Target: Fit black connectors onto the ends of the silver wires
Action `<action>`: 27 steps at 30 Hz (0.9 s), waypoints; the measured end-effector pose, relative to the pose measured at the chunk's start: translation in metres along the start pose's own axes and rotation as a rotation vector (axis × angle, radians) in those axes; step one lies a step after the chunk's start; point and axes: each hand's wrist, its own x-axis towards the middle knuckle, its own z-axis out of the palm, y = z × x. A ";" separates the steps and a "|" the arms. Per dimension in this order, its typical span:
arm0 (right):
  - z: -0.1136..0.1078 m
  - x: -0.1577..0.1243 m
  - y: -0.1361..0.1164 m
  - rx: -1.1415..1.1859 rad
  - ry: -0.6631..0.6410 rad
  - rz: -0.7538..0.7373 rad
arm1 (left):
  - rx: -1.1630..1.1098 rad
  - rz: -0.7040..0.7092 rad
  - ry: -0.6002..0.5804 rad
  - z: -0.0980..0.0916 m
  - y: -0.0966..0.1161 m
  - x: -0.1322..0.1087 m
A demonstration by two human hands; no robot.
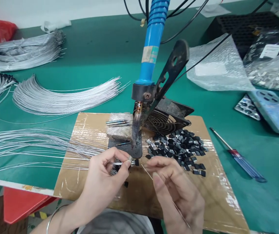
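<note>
Clearly, the small black connector [136, 162] is at the fingertips of the left hand [105, 182], which pinches it, or the wire end joined to it, between thumb and fingers; which of these exactly, I cannot tell. Its long axis goes nearly sideways, and its free end looks toward the right hand [178, 191]. That hand is pinching a thin silvery wire [147, 171], which slants from lower right up to a bare tip just beside the connector, and a small gap seems to be between them. The soldering iron [151, 58] stands beyond both hands, with its dark, crusted metal bit [136, 128] pointing down; the left hand is the nearer one to it. About the materials: the handle of the iron is smooth blue plastic with ribs, and beside the bit sits a pale, rough block [112, 133]. A round fan guard [162, 120] of dusty wire rings lies behind a loose heap of flat black pieces [182, 146]. Thin white wires [44, 141] come from the left in long, soft curves. Brown cardboard [73, 178], covered partly with shiny tape, lies over the smooth green bench [100, 63].
</note>
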 end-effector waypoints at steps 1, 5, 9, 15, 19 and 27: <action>0.002 0.001 -0.002 0.025 0.008 0.012 | 0.001 -0.001 -0.001 0.000 0.001 0.001; 0.010 0.003 -0.004 0.098 -0.026 0.016 | -0.011 -0.011 -0.017 -0.001 0.003 0.003; 0.012 0.003 0.001 0.084 -0.021 0.051 | -0.028 0.001 -0.014 -0.001 0.001 0.006; 0.013 0.010 0.005 0.206 -0.045 0.121 | -0.039 0.011 -0.010 0.000 0.003 0.011; 0.014 0.015 0.004 0.261 -0.028 0.161 | -0.041 0.017 -0.007 0.000 0.005 0.014; 0.016 0.018 0.003 0.287 -0.002 0.177 | -0.019 0.024 -0.002 -0.002 0.007 0.018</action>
